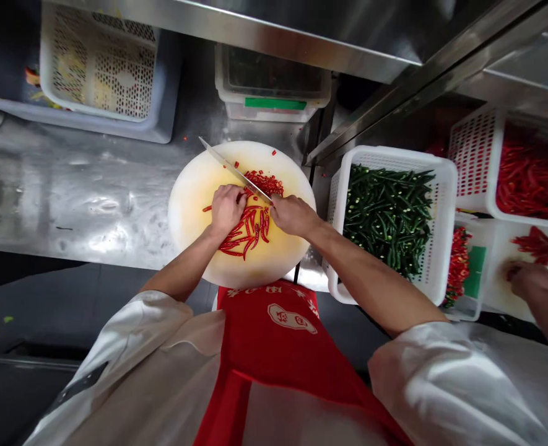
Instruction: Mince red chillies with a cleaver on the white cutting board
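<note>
A round white cutting board lies in front of me on the steel counter. My right hand grips the handle of a knife, whose blade points up and to the left across the board. Just left of the blade, my left hand rests with curled fingers on red chilies, pressing at least one; the fingertips are partly hidden. Whole red chilies are spread below the blade between my hands. Chopped red chili pieces are heaped on the blade's far side.
Right of the board stands a white basket of green chilies, with a basket of red chilies beyond. A co-worker's hand is at another board at far right. A lidded container and a perforated basket stand behind, under a steel shelf edge.
</note>
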The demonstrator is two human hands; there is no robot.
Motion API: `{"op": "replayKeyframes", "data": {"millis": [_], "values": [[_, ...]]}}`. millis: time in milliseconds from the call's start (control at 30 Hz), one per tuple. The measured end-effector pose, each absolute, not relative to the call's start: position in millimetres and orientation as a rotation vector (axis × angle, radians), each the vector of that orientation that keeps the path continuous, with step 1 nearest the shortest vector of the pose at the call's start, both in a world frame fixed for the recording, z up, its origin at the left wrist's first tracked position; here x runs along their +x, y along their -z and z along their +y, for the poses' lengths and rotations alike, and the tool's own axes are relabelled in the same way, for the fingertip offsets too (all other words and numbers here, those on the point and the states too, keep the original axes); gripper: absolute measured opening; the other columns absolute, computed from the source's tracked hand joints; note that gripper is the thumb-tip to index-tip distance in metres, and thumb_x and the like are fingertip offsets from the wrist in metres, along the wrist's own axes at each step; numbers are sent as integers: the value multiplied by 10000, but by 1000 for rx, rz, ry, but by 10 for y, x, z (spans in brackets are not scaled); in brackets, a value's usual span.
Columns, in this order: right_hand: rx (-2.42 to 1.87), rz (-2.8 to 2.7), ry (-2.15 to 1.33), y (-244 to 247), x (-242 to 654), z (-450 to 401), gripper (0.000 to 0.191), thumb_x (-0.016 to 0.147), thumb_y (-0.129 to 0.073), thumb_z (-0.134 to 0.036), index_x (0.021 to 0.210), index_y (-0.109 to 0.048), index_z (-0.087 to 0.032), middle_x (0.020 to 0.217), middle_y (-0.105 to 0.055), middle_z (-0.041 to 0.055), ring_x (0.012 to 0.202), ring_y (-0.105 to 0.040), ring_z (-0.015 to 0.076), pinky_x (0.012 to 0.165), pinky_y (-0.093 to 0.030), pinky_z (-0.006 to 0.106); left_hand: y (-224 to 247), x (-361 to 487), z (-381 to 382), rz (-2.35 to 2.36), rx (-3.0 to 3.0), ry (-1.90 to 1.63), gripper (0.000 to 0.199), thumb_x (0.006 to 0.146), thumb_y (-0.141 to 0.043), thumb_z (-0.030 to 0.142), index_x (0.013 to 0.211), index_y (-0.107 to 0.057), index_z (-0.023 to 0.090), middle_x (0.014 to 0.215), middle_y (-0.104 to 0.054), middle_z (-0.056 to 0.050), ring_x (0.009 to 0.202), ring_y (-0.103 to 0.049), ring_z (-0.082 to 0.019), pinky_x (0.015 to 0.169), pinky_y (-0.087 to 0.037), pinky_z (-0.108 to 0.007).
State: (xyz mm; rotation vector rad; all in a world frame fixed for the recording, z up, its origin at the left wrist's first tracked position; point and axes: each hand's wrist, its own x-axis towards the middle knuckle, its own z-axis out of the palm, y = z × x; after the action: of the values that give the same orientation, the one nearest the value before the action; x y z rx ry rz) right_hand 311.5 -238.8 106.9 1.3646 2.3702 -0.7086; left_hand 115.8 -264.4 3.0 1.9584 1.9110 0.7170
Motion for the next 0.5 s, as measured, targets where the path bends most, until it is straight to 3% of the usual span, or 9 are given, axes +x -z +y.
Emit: {"op": "replayKeyframes", "data": {"millis": [167,400,500], "values": [[1307,2389,740,-1334,3156,-2324,313,989,-378,-300,1121,-618,-149,1135,-708,199,1016,-674,335,833,-512,387,-66,1137,-2701,1959,1921,-789,84,909,-557,210,915,-641,205,967,-667,-81,940,-577,-257,899,-469,-409],[1381,2344,712,-967,3024,-2440,344,1021,-337,-293,1214,-570,-128,1077,-725,199,978,-705,328,848,-522,394,-17,1102,-2725,1932,1929,-722,169,947,-485,225,933,-652,204,984,-678,-90,957,-577,-264,935,-461,-422],[1362,2313,710,-1145,2933,-2437,317,1013,-374,-249,1179,-613,-122,1098,-729,190,1020,-702,296,859,-525,344,-102,1109,-2715,1931,1949,-631,173,930,-499,263,953,-659,199,992,-678,-104,973,-584,-280,942,-458,-438]]}}
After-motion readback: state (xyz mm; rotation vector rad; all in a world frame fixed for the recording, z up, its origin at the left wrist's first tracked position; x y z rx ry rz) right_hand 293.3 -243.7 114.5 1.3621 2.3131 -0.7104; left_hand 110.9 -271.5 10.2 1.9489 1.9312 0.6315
